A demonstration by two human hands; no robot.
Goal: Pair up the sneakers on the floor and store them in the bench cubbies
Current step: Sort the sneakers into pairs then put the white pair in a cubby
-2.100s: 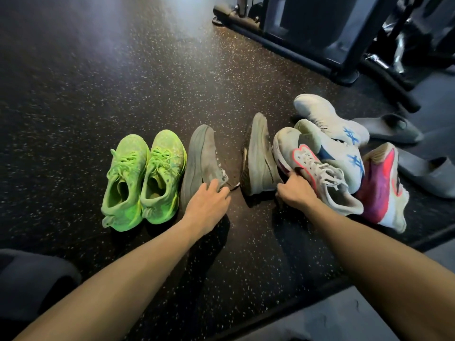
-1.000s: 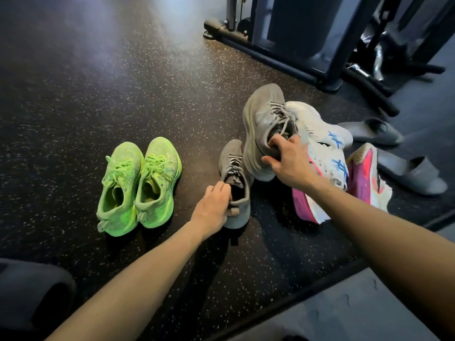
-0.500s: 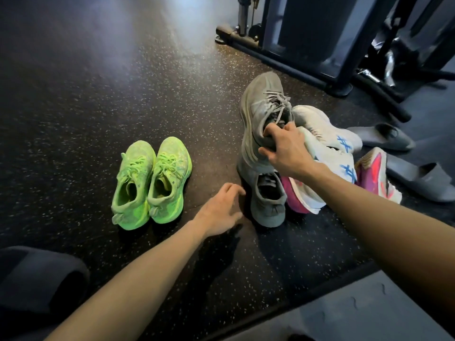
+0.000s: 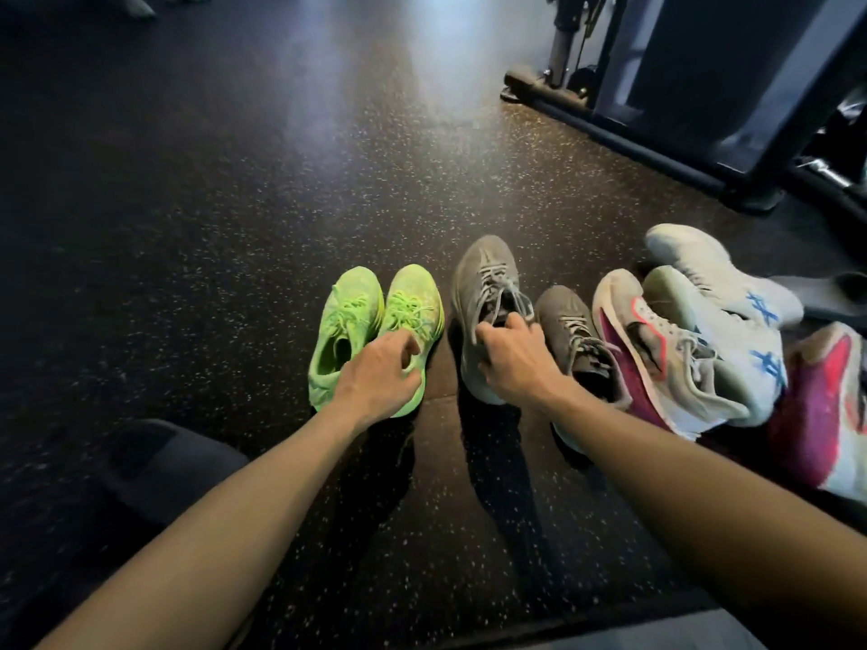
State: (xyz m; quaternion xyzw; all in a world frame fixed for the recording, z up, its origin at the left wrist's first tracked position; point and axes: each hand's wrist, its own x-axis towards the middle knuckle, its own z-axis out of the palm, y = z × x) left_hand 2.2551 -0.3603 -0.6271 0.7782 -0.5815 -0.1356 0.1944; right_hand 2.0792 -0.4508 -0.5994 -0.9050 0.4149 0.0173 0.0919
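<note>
A neon green pair of sneakers (image 4: 345, 321) stands side by side on the dark speckled floor. My left hand (image 4: 380, 377) lies over their heels, thumb and fingers curled at the collar of the right green sneaker (image 4: 415, 297). My right hand (image 4: 511, 363) grips a grey sneaker (image 4: 483, 283) by its tongue and collar, upright, just right of the green pair. Its grey mate (image 4: 570, 321) stands beside it on the right. No bench cubbies are in view.
Right of the grey pair lie a white and pink sneaker (image 4: 657, 349), two white sneakers with blue marks (image 4: 736, 330), a pink sneaker (image 4: 825, 415) and a grey slide (image 4: 835, 297). A gym machine base (image 4: 657, 147) stands behind them. My dark-clad knee (image 4: 155, 466) is at lower left.
My right hand has brought the lifted grey sneaker down to the left of its mate. My left hand has left the grey sneaker and moved left onto the green pair.
</note>
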